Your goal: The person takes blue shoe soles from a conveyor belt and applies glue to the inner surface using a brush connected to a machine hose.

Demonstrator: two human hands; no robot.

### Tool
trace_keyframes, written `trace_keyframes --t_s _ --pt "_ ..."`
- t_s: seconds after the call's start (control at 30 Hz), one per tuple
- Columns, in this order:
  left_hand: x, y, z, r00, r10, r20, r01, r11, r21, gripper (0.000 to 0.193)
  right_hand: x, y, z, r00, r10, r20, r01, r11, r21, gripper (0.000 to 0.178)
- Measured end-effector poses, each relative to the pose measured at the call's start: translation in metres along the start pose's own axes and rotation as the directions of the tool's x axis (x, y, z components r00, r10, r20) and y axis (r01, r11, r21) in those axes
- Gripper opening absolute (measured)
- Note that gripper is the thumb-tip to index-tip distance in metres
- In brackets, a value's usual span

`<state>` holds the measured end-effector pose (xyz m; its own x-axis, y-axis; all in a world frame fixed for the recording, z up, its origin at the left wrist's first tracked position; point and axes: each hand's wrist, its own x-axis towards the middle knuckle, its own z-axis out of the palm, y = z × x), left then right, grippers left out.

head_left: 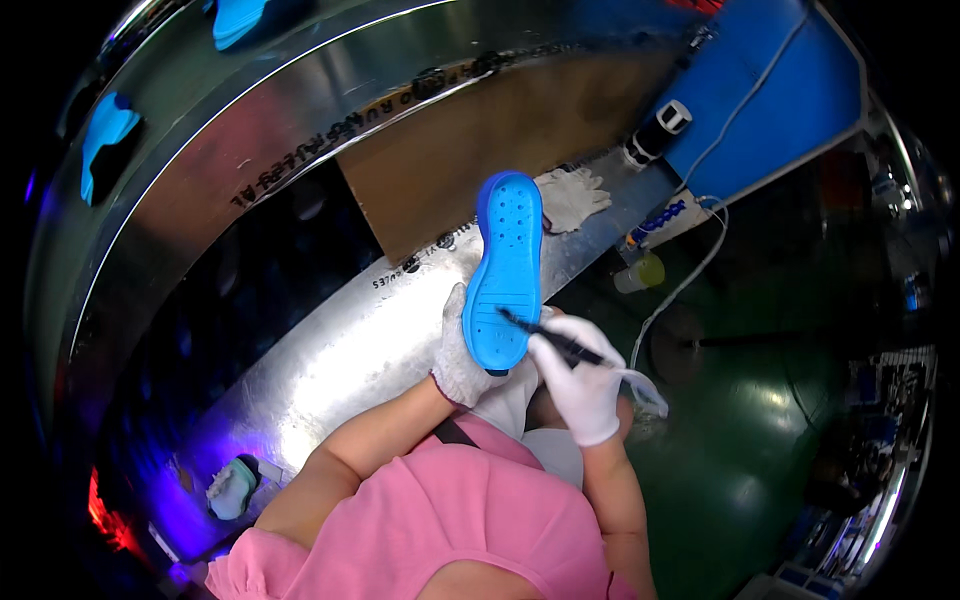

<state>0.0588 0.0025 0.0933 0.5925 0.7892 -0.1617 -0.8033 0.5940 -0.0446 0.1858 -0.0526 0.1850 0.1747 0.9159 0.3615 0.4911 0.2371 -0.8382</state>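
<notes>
A bright blue shoe sole (pixel 507 265) is held up in the middle of the view, its inner face with small holes and grooves turned toward me. My left hand (pixel 462 352), in a whitish knit glove, grips the sole by the left edge of its lower end. In a white glove, my right hand (pixel 580 378) is closed round a thin black-handled brush (pixel 560 345). The dark tip of the brush lies over the grooved lower part of the sole; whether it touches, I cannot tell. A pale translucent flap hangs beside the right wrist.
A shiny metal bench (pixel 330 395) runs under my arms, with a brown cardboard sheet (pixel 450 150) behind it. White gloves (pixel 573 197) lie past the sole. Blue soles (pixel 106 140) rest at far left. A black-and-white cylinder (pixel 657 132), yellowish cup (pixel 641 272) and cable (pixel 690 270) are at right.
</notes>
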Motion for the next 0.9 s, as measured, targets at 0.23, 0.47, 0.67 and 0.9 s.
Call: trace_keyframes --t_s 0.23,0.47,0.67,0.9 --pt "-0.007 -0.005 0.006 0.976 -0.156 0.154 0.132 0.979 0.157 0.083 0.017 0.009 0.0 0.934 0.271 -0.232 -0.144 0.882 0.449 0.024" --pt "-0.007 -0.014 0.028 0.964 -0.264 -0.021 0.264 0.965 0.004 0.087 0.024 0.026 -0.007 0.839 0.376 -0.393 -0.163 0.863 0.477 0.021" --pt "-0.004 -0.017 0.005 0.959 -0.283 -0.002 0.283 0.958 -0.04 0.087 0.029 0.034 -0.011 0.842 0.34 -0.418 -0.119 0.874 0.471 0.025" --pt "0.001 -0.02 -0.013 0.939 -0.327 0.11 0.336 0.938 -0.085 0.089 0.033 0.033 -0.012 0.825 0.345 -0.448 -0.14 0.892 0.43 0.024"
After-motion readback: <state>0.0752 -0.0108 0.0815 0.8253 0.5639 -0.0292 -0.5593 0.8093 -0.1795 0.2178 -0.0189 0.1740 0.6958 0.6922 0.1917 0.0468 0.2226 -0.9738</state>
